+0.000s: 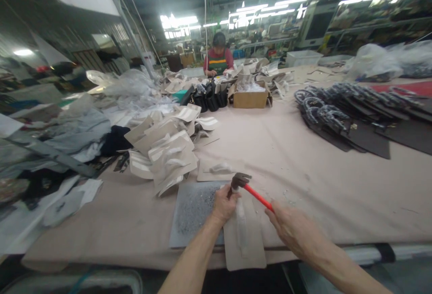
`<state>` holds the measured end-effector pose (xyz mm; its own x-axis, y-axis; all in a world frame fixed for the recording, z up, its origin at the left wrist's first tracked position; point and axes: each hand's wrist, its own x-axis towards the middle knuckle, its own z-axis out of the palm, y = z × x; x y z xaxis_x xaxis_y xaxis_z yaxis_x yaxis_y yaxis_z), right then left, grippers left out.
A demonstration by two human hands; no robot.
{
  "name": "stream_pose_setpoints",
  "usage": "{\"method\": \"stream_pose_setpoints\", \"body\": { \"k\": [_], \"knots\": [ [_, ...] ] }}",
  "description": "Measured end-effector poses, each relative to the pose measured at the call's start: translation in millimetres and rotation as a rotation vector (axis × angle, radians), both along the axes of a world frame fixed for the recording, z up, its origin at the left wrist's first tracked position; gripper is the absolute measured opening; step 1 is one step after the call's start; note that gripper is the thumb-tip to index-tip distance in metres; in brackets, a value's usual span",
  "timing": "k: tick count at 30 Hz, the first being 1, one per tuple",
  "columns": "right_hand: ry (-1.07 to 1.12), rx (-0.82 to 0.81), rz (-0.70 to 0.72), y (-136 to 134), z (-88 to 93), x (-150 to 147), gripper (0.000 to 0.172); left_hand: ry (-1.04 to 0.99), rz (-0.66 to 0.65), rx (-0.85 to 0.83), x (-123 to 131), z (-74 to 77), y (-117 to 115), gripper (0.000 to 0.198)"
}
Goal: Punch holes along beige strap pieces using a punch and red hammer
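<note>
My right hand (292, 229) grips the red handle of a hammer (251, 190), whose dark head sits just above my left hand. My left hand (224, 204) is closed, pinching something small I cannot make out under the hammer head, at the top of a beige card piece (245, 244). That card lies partly over a scuffed grey metal plate (192, 213) at the near table edge.
A heap of beige card pieces (168, 150) lies to the left behind the plate. Dark bag parts with braided handles (340, 109) cover the right. A cardboard box (249, 96) and black bags stand farther back, where another person (218, 58) works. Fabric scraps pile at left.
</note>
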<state>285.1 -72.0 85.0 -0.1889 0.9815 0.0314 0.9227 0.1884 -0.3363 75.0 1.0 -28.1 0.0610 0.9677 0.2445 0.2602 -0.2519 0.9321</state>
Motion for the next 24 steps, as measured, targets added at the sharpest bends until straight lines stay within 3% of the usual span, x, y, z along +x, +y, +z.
{"method": "stream_pose_setpoints", "body": {
  "k": [2, 4, 6, 8, 9, 11, 13, 15, 18, 24],
  "knots": [
    [-0.046, 0.039, 0.041, 2.7, 17.8, 0.5, 0.023, -0.01, -0.007, 0.003, 0.4, -0.1, 0.3, 0.012],
    [0.037, 0.2, 0.021, 5.1, 46.6, -0.7, 0.027, -0.009, -0.029, 0.016, 0.2, 1.7, 0.0, 0.007],
    [0.185, 0.427, -0.075, 5.3, 75.0, -4.1, 0.031, 0.004, -0.037, 0.023, -0.2, 3.7, -0.5, 0.004],
    [0.295, 0.628, -0.208, 2.9, 87.4, -9.0, 0.031, 0.006, -0.031, 0.025, -0.5, 4.3, -0.7, 0.003],
    [0.315, 0.67, -0.233, 0.9, 84.5, -11.5, 0.031, 0.002, -0.03, 0.024, -0.5, 3.8, -0.5, 0.004],
    [0.273, 0.583, -0.157, -3.7, 62.5, -14.6, 0.031, -0.01, -0.03, 0.013, -0.2, 2.0, 0.2, 0.005],
    [0.146, 0.306, -0.006, -7.3, 30.5, -14.0, 0.03, -0.029, -0.023, -0.003, 0.4, 0.0, 1.0, 0.013],
    [0.003, 0.057, 0.026, -9.2, 4.3, -9.3, 0.026, -0.048, -0.024, -0.014, 1.0, -0.7, 1.2, 0.022],
    [-0.102, -0.129, -0.033, -8.6, -13.3, 2.1, 0.021, -0.063, -0.02, -0.018, 1.5, 1.4, 0.6, 0.021],
    [-0.078, -0.306, -0.161, -2.0, -44.1, 29.6, 0.027, -0.051, -0.031, -0.02, 1.5, 10.0, 0.5, 0.003]
  ]
}}
